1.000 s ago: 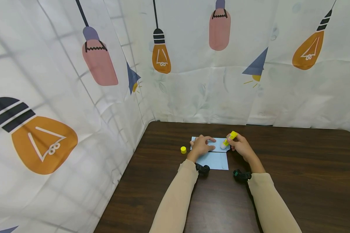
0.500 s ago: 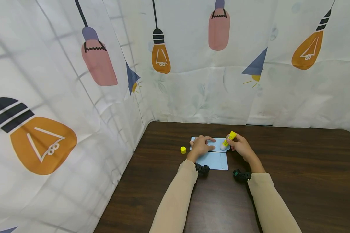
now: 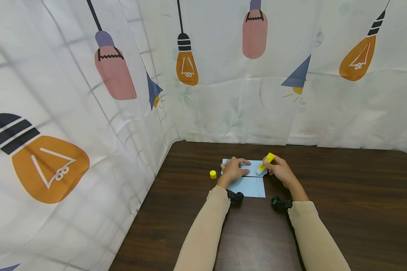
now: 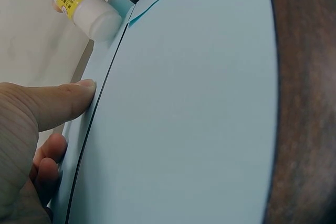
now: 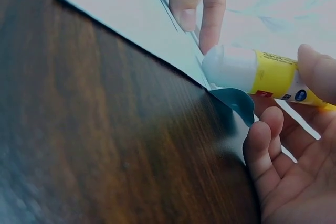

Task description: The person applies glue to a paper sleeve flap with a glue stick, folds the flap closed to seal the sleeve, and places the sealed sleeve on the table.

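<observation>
Light blue folded paper [image 3: 247, 187], possibly an envelope, lies on the table with a dark line across its middle. My left hand [image 3: 233, 170] rests on the paper's far half, thumb and fingers spread over it. In my right hand [image 3: 282, 171] a yellow glue stick [image 3: 266, 162] is gripped, uncapped and tilted. Its white end meets the paper near the right edge. Seen from the right wrist, a small blue flap [image 5: 236, 103] curls up beside the glue stick's tip, close to the right fingertips. The yellow cap [image 3: 213, 174] stands left of the paper.
The dark wooden table [image 3: 352, 203] extends to both sides and toward me. A white curtain [image 3: 224, 105] printed with lamps hangs along its back and left edges. Each wrist wears a black band, such as the right wristband [image 3: 281, 203].
</observation>
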Demonstrator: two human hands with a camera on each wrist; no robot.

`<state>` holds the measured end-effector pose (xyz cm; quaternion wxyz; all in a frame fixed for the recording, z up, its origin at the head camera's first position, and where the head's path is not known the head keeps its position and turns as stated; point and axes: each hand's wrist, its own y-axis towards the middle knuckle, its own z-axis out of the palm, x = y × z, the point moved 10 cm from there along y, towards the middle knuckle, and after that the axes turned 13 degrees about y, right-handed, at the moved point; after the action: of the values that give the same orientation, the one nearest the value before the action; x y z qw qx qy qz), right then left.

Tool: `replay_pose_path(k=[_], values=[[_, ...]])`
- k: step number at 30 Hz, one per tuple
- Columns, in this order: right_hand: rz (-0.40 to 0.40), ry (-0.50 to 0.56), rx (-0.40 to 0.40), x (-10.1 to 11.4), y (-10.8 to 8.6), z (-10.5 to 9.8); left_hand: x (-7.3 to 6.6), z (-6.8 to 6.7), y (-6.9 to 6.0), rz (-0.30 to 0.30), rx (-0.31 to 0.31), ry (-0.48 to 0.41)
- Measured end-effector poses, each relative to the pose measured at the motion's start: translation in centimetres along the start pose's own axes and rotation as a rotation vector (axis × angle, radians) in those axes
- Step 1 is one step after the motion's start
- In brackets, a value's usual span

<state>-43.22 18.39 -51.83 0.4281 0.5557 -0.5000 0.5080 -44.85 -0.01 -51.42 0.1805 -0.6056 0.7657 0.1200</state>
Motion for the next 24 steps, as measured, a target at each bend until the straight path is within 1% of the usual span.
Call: replay_pose_path(k=[7, 10, 14, 17, 21, 24], values=[[0.005, -0.02, -0.037, -0.45, 0.23, -0.35, 0.04, 0.07, 0.05, -0.002, -0.002, 0.005], [-0.011, -0.01, -0.045, -0.41, 0.25, -0.45, 0.03, 0.11, 0.07, -0.002, -0.003, 0.004], [-0.043, 0.008, -0.047, -0.09, 0.11, -0.56, 0.21, 0.53, 0.48, -0.017, -0.001, 0.005], [-0.059, 0.026, -0.049, 0.03, 0.05, -0.61, 0.22, 0.5, 0.49, -0.015, -0.001, 0.002], [-0.074, 0.048, -0.053, 0.2, 0.06, -0.64, 0.04, 0.03, 0.07, 0.004, -0.005, -0.001], [-0.078, 0.054, -0.06, 0.36, 0.02, -0.66, 0.09, 0.03, 0.07, 0.003, -0.005, -0.001]])
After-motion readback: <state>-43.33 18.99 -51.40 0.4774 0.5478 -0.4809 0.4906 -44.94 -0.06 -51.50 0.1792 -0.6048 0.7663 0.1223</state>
